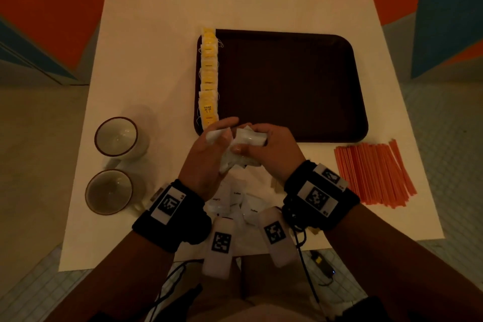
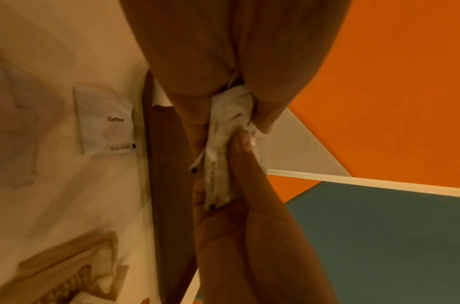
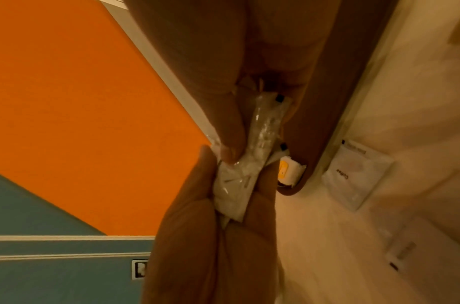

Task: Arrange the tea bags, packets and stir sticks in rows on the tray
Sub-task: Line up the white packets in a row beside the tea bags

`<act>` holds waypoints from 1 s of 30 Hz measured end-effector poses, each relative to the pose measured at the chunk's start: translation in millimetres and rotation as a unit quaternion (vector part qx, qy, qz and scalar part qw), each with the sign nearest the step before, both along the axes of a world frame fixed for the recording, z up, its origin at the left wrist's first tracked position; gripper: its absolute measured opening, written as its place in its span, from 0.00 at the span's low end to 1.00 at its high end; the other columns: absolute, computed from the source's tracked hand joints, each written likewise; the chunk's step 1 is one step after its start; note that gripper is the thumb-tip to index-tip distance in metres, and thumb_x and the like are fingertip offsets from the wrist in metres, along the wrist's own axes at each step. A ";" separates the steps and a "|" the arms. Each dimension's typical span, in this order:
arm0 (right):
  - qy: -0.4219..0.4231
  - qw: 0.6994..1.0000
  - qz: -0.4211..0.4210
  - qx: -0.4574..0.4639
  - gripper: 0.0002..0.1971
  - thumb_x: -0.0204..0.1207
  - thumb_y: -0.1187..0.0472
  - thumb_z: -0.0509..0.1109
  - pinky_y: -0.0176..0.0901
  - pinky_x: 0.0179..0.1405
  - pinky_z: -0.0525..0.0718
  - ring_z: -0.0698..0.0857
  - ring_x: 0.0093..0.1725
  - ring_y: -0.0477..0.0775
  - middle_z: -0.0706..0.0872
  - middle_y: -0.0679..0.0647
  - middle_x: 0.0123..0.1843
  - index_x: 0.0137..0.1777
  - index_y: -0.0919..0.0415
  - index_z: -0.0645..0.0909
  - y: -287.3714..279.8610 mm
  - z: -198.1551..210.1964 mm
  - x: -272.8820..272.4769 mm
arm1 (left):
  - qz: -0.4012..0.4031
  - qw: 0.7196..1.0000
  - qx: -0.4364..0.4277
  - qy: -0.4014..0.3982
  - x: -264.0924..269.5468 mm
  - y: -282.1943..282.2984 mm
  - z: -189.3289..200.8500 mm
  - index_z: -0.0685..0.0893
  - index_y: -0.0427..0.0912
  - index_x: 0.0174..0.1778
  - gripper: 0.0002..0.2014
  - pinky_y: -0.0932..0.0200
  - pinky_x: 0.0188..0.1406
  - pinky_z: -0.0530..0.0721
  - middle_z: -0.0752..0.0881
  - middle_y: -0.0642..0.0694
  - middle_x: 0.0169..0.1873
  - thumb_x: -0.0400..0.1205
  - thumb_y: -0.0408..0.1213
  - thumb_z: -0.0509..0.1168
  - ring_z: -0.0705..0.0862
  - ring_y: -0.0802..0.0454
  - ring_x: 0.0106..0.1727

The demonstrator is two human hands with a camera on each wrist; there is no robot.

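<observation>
Head view: a bunch of white plastic coffee packets [image 1: 243,148] is being held in both grips, left hand [image 1: 206,154] and right hand [image 1: 269,149], above the dark brown tray's [image 1: 358,91] near edge, and is best squared before being laid beside the yellow tea bags [image 1: 208,78].

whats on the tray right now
One row of yellow tea bags lies along the left edge of the brown tray. The rest shows bare, but both hands, holding white packets, cover its near left corner.
</observation>
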State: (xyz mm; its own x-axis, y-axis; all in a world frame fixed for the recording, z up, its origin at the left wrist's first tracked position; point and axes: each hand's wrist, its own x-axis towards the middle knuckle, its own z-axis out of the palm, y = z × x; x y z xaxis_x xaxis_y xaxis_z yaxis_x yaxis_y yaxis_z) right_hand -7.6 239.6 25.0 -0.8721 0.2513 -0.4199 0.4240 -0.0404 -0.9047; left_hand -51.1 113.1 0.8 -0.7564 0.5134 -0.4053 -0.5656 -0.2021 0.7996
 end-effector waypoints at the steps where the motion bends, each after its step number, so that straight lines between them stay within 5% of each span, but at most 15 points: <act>1: -0.007 1.000 0.001 0.000 0.13 0.68 0.68 0.76 0.40 0.39 0.88 0.88 0.41 0.55 0.88 0.60 0.45 0.53 0.65 0.83 3.2 -0.5 0.6 | 0.008 1.000 0.001 0.003 -1.0 -2.2 -0.3 0.79 0.45 0.59 0.12 0.51 0.48 0.88 0.86 0.42 0.55 0.84 0.38 0.54 0.86 0.44 0.56; 5: -0.035 0.998 -0.016 -0.057 0.17 0.69 0.68 0.74 0.39 0.42 0.89 0.88 0.44 0.49 0.88 0.55 0.47 0.58 0.64 0.82 20.6 -1.4 5.5 | 0.049 0.998 -0.018 -0.024 -9.7 -14.5 -2.9 0.80 0.44 0.53 0.12 0.51 0.43 0.89 0.86 0.46 0.41 0.86 0.35 0.51 0.86 0.50 0.45; 9: -0.036 0.996 -0.039 -0.065 0.13 0.66 0.68 0.76 0.48 0.45 0.90 0.89 0.46 0.55 0.89 0.57 0.46 0.52 0.61 0.84 24.9 -1.3 5.2 | -0.037 0.995 -0.094 0.023 -6.2 -16.9 2.3 0.82 0.44 0.48 0.08 0.56 0.38 0.88 0.83 0.44 0.45 0.82 0.41 0.59 0.87 0.51 0.45; 13: -0.025 0.999 -0.019 -0.035 0.10 0.69 0.67 0.74 0.52 0.46 0.89 0.88 0.45 0.56 0.88 0.58 0.45 0.50 0.63 0.84 22.3 0.2 0.6 | -0.037 0.994 -0.102 0.028 -5.1 -11.0 6.4 0.81 0.41 0.41 0.02 0.52 0.35 0.89 0.84 0.42 0.42 0.78 0.30 0.65 0.87 0.47 0.40; 18: 0.001 0.995 -0.083 -0.060 0.04 0.76 0.67 0.68 0.38 0.33 0.87 0.87 0.42 0.50 0.87 0.55 0.44 0.47 0.60 0.83 32.3 -1.5 1.1 | 0.030 0.986 -0.145 0.074 -9.2 -12.5 1.8 0.82 0.46 0.37 0.07 0.50 0.38 0.89 0.85 0.43 0.44 0.77 0.29 0.67 0.87 0.49 0.43; 21: -0.018 0.994 -0.042 -0.098 0.06 0.76 0.67 0.66 0.35 0.34 0.86 0.86 0.42 0.47 0.85 0.51 0.45 0.46 0.57 0.83 30.6 -1.9 3.0 | 0.060 0.982 -0.158 0.083 -12.6 -13.0 -2.1 0.81 0.44 0.40 0.05 0.56 0.34 0.88 0.85 0.43 0.44 0.77 0.30 0.66 0.88 0.54 0.40; 24: -0.023 0.987 0.011 -0.161 0.06 0.76 0.69 0.65 0.35 0.34 0.86 0.88 0.41 0.45 0.86 0.50 0.45 0.46 0.60 0.83 22.7 -0.4 1.7 | 0.057 0.979 -0.165 0.101 -12.7 -9.7 -3.4 0.82 0.44 0.40 0.03 0.52 0.39 0.89 0.85 0.40 0.45 0.77 0.31 0.66 0.86 0.48 0.44; 27: -0.017 0.995 0.040 -0.093 0.05 0.75 0.69 0.67 0.35 0.36 0.87 0.87 0.39 0.45 0.86 0.53 0.43 0.49 0.63 0.82 18.1 -1.8 -4.2 | 0.021 0.988 -0.144 0.059 -14.6 -6.5 -4.1 0.82 0.42 0.43 0.03 0.55 0.38 0.87 0.85 0.41 0.43 0.80 0.36 0.64 0.86 0.50 0.43; 30: -0.020 0.995 0.100 -0.019 0.07 0.75 0.67 0.68 0.33 0.35 0.86 0.86 0.36 0.45 0.86 0.55 0.41 0.52 0.64 0.82 17.6 0.6 -11.0 | -0.063 0.994 -0.086 -0.031 -15.8 -6.2 -4.4 0.79 0.39 0.62 0.22 0.42 0.56 0.85 0.84 0.34 0.57 0.79 0.51 0.62 0.84 0.37 0.58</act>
